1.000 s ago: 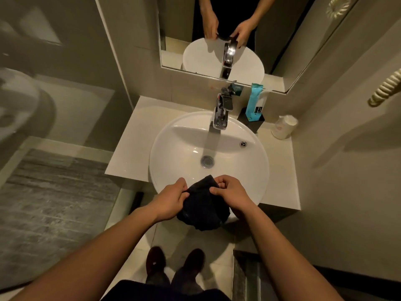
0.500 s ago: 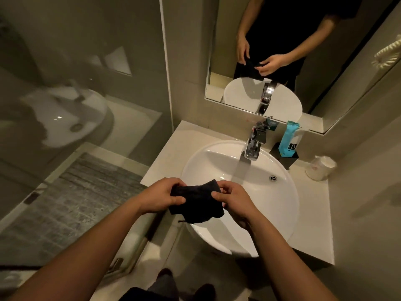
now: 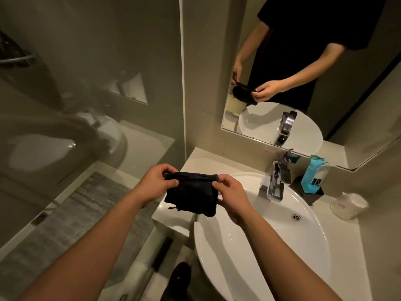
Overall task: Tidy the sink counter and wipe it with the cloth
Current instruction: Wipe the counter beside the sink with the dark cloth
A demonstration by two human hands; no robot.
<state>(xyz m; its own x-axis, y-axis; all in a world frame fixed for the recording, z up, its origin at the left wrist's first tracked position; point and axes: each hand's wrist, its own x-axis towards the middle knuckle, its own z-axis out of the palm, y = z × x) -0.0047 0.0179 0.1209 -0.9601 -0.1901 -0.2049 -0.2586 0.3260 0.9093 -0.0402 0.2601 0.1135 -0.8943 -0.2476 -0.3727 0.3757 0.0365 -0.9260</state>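
Note:
A dark cloth (image 3: 192,197) hangs folded between both hands, held in the air above the left part of the pale sink counter (image 3: 201,161). My left hand (image 3: 157,182) pinches its top left corner and my right hand (image 3: 232,195) pinches its top right corner. The white round basin (image 3: 282,242) sits on the counter to the right of the cloth, with the chrome tap (image 3: 275,181) behind it.
A teal tube (image 3: 312,173) stands on a black holder at the back right, and a white cup (image 3: 349,205) lies beside it. The mirror (image 3: 303,72) hangs above. A glass shower partition (image 3: 86,105) stands to the left. A dark shoe (image 3: 180,276) shows on the floor.
Both hands have lifted the cloth up and leftward from the basin's front rim and stretched it flat between them. My view has swung left and upward.

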